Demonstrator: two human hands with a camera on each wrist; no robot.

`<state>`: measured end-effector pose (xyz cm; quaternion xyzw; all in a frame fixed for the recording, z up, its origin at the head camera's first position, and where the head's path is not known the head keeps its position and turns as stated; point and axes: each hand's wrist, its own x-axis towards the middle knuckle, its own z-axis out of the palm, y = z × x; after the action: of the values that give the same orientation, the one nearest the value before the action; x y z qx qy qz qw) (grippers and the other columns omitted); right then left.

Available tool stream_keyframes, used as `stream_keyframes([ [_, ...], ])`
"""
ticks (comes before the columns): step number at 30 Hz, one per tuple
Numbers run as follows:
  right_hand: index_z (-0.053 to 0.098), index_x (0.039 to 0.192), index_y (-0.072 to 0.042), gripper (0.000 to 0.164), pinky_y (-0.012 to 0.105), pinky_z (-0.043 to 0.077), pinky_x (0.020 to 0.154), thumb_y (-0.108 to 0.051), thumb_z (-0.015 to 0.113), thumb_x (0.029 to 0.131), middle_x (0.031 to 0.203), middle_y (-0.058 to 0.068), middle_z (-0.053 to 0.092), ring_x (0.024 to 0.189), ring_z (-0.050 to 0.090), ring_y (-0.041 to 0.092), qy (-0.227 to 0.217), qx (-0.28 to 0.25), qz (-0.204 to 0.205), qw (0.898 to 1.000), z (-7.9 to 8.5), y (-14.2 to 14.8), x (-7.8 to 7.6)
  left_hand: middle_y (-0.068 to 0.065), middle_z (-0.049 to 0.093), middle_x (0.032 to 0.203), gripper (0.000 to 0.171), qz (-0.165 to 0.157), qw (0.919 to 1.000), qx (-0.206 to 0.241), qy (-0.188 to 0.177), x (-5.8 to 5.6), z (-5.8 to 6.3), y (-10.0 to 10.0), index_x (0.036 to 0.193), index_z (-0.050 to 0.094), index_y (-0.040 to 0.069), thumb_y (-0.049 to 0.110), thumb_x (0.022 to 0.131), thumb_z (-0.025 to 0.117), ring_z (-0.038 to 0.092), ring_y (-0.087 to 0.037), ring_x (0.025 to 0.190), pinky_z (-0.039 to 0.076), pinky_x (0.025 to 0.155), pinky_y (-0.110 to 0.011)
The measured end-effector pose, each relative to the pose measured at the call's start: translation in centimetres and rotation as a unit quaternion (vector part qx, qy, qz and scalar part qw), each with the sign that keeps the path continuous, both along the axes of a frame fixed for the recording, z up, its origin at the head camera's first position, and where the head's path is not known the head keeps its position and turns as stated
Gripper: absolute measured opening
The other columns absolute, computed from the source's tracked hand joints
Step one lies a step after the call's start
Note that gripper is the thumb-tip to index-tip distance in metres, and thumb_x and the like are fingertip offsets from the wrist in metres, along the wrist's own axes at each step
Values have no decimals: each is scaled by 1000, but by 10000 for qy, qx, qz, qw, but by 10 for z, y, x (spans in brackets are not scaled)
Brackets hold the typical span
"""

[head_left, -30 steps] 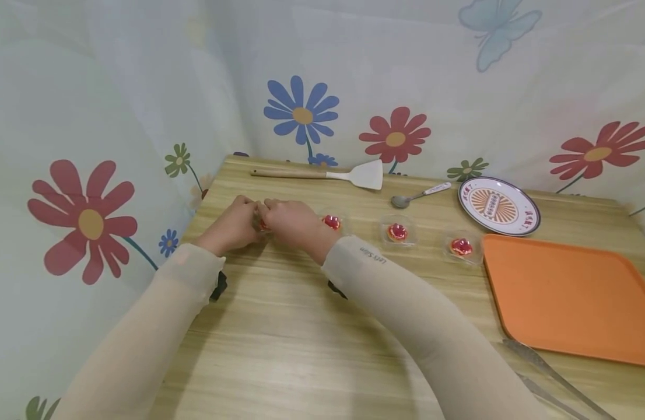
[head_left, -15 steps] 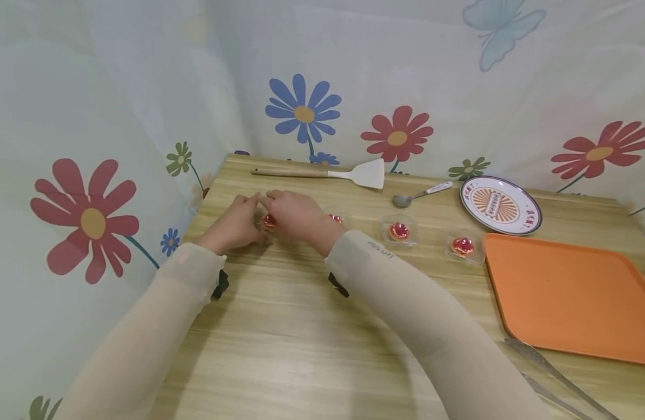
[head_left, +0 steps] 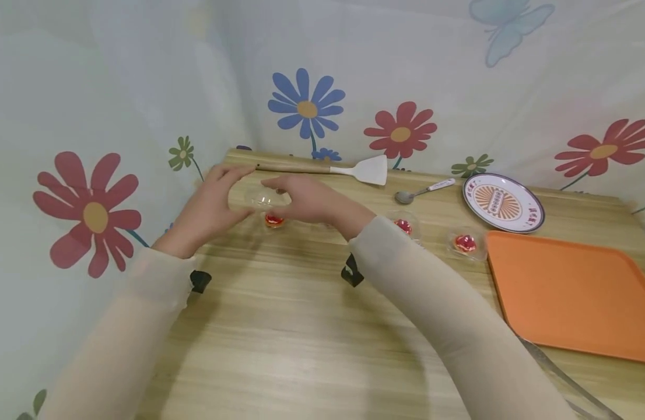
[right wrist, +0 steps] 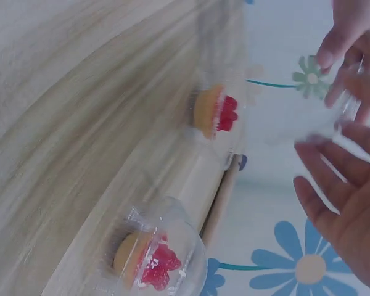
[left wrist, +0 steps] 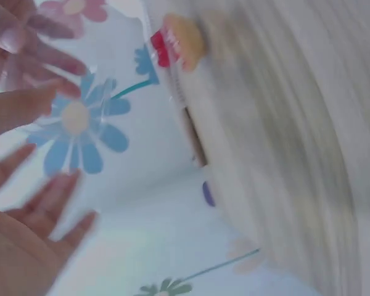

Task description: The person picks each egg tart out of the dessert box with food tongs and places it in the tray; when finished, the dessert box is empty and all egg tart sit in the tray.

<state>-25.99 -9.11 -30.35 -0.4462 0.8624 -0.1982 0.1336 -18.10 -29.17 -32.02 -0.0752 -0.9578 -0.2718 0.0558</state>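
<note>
Raises a clear plastic lid (head_left: 265,197) off a red-topped tart (head_left: 273,221), higher than half a second ago. Holds the lid in the air with left hand (head_left: 211,203) and right hand (head_left: 313,199), curving fingers and thumbs around opposite sides. Leaves the tart below, on the wood-grain counter (head_left: 280,326).

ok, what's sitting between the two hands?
A clear plastic cover is between the left hand and right hand. The head view shows it, with a red-topped tart just below it in the picture.
</note>
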Motion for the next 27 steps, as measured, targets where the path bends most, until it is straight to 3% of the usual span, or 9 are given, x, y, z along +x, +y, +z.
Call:
stream_keyframes([
  [3,44,150,-12,63,32,41,107,-36,65,96,147,2,51,126,55,15,-735,-371,99,9966,4,11,1,-13,48,142,54,-329,9978,-105,560,8,5,1,139,55,11,11,89,75,44,-36,131,38,104,-58],
  [6,47,148,-12,61,34,42,106,-35,66,96,142,4,55,123,57,14,-1350,-695,194,9882,4,20,2,-8,58,131,40,-601,9937,-246,917,13,5,3,129,64,12,10,90,74,54,-31,121,45,99,-52],
  [12,48,148,-17,54,34,45,103,-32,62,98,137,3,59,123,56,12,-2175,-939,255,9712,-1,31,2,-4,67,115,27,-756,9902,-287,1141,21,6,8,121,70,13,14,93,70,64,-25,105,52,91,-47],
  [15,51,145,-17,46,41,47,102,-31,57,101,138,5,58,120,59,17,-2607,-1153,93,9585,-5,34,4,-7,68,113,27,-747,9934,-103,861,22,6,9,123,68,9,13,96,67,67,-25,100,54,88,-45],
  [19,55,128,-8,28,45,52,93,-23,54,104,129,14,60,109,66,28,-2975,-1460,-279,9431,-11,32,7,-12,66,113,40,-702,9974,59,159,21,5,9,137,57,9,9,98,62,69,-26,95,57,82,-45],
  [22,57,114,-5,17,39,56,83,-17,55,102,116,17,64,97,69,26,-2825,-1430,-488,9473,-18,30,10,-11,66,111,42,-721,9969,-146,-276,21,2,10,141,55,12,10,99,59,68,-24,91,56,77,-42],
  [27,64,105,-6,10,32,56,76,-13,62,99,98,10,68,88,66,21,-2279,-992,-616,9667,-32,26,15,-10,68,107,29,-851,9924,-255,-850,20,-7,13,126,63,9,12,98,58,65,-24,90,55,75,-40],
])
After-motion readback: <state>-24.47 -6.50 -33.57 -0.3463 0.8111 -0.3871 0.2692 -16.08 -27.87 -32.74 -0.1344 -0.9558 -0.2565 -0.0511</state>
